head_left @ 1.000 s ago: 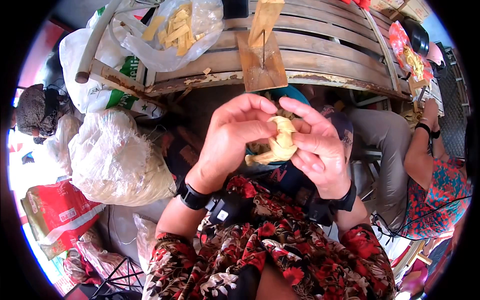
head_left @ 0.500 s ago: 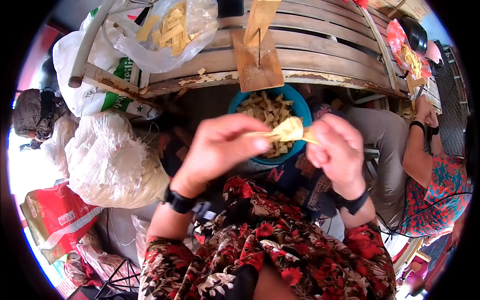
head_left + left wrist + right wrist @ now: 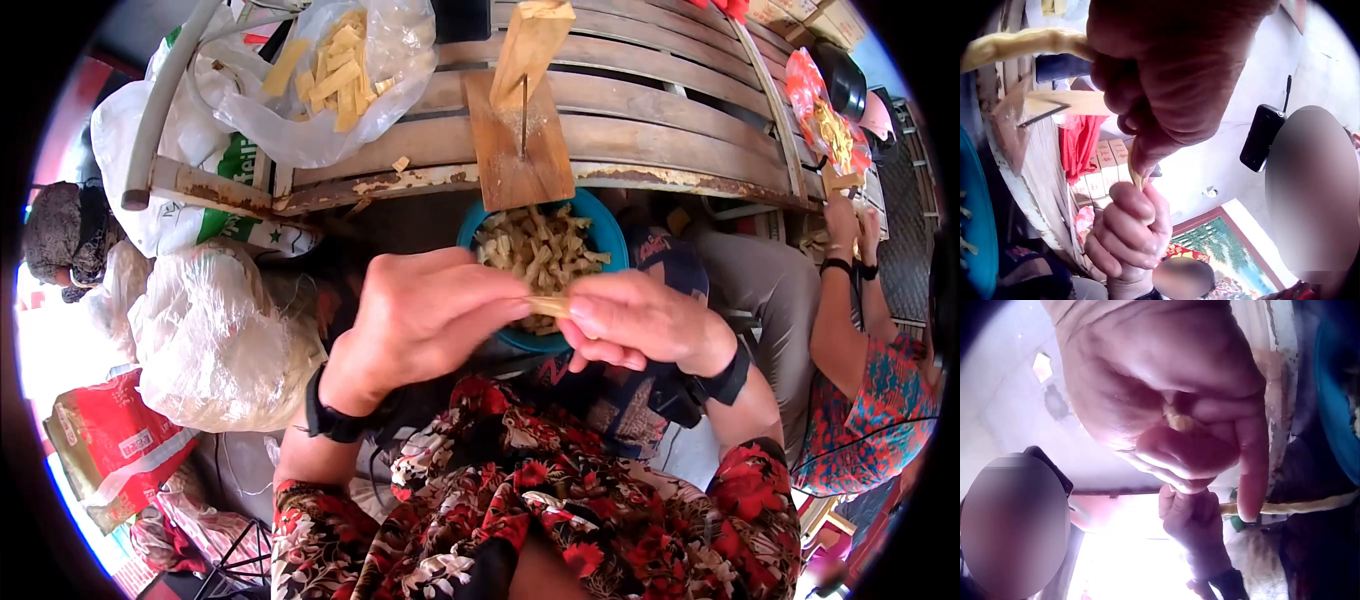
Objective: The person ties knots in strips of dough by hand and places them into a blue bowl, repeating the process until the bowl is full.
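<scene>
In the head view both hands meet above a blue basin (image 3: 608, 232) of knotted pale-yellow pieces (image 3: 535, 245). The left hand (image 3: 425, 320) pinches one end of a yellow strip (image 3: 548, 306), and the right hand (image 3: 655, 318) grips the other end close by. Seen from the left wrist, a length of strip (image 3: 1035, 45) sticks out beside the left hand (image 3: 1172, 81), with the right hand's curled fingers (image 3: 1124, 234) below. From the right wrist, a bit of yellow material (image 3: 1179, 421) shows within the right hand (image 3: 1160, 375); most of it is hidden.
A slatted bench (image 3: 640, 140) holds a wooden block stand (image 3: 522, 150) with a metal rod and a plastic bag of yellow strips (image 3: 340, 75). Large white bags (image 3: 225, 340) stand at the left. Another person's arms (image 3: 840, 290) are at the right.
The bulky folded knot between the hands has given way to a thin, taut-looking strip. Both hands have come closer together than half a second ago, and the basin is uncovered compared with one second ago.
</scene>
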Tool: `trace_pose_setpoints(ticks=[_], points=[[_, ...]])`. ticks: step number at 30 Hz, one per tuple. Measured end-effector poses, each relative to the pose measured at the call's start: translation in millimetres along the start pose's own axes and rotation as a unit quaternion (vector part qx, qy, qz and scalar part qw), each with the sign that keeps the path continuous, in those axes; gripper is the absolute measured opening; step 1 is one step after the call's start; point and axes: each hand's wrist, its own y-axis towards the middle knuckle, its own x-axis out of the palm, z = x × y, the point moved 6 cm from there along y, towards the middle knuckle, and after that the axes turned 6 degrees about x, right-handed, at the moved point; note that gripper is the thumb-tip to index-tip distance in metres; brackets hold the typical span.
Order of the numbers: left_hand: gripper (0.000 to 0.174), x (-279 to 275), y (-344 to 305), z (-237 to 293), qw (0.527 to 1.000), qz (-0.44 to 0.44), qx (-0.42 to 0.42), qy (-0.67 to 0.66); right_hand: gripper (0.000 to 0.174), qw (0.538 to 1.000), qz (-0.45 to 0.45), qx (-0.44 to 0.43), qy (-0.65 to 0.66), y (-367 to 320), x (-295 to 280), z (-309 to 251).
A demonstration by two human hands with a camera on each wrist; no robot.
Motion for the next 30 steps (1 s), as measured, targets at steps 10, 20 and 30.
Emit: trace_pose_setpoints(ticks=[10, 20, 30], points=[[0.022, 16, 42, -129, 0.954, 0.083, -0.288, 0.003, 0.027, 0.863, 0.432, -0.119, -0.234, 56, -114, -28], [0.021, 37, 36, -114, 0.902, 0.056, -0.355, -0.240, 0.032, 0.835, 0.467, -0.129, -0.261, 44, -103, -27], [0.044, 28, -19, -43, 0.862, -0.037, -0.266, -0.430, 0.024, 0.859, 0.375, -0.338, 0.087, -33, -18, -49]])
